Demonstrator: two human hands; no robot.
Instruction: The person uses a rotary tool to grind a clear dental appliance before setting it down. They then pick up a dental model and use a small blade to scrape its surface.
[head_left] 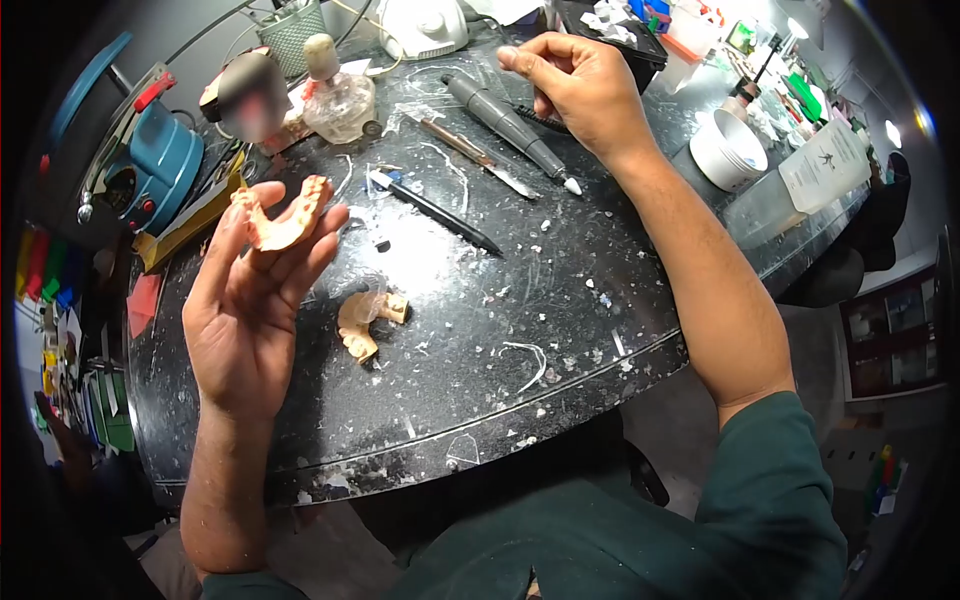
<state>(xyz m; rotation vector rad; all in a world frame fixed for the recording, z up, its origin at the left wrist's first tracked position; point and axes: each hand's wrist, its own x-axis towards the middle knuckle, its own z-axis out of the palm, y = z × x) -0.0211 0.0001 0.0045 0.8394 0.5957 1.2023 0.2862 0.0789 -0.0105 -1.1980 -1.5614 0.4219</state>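
Note:
My left hand (pixel 255 300) is raised over the left of the table and grips a horseshoe-shaped dental cast (pixel 283 232) with a row of teeth, between thumb and fingers. My right hand (pixel 590 90) is up at the back, fingers curled and thumb tip against the index finger; whatever is in the pinch, if anything, I cannot make out. Below it lies a grey handpiece (pixel 505 125) with a white pointed tip. A second dental cast (pixel 358 325), with a clear piece on it, rests on the table. Between the hands are a black pen (pixel 440 212) and a spatula-like tool (pixel 478 158).
White scraps litter the black table (pixel 470 330). At the back stand a glass bottle (pixel 340 105) and a white device (pixel 422 28). To the right are a white tub (pixel 728 150) and a clear bottle (pixel 800 180); a blue machine (pixel 160 165) is at left.

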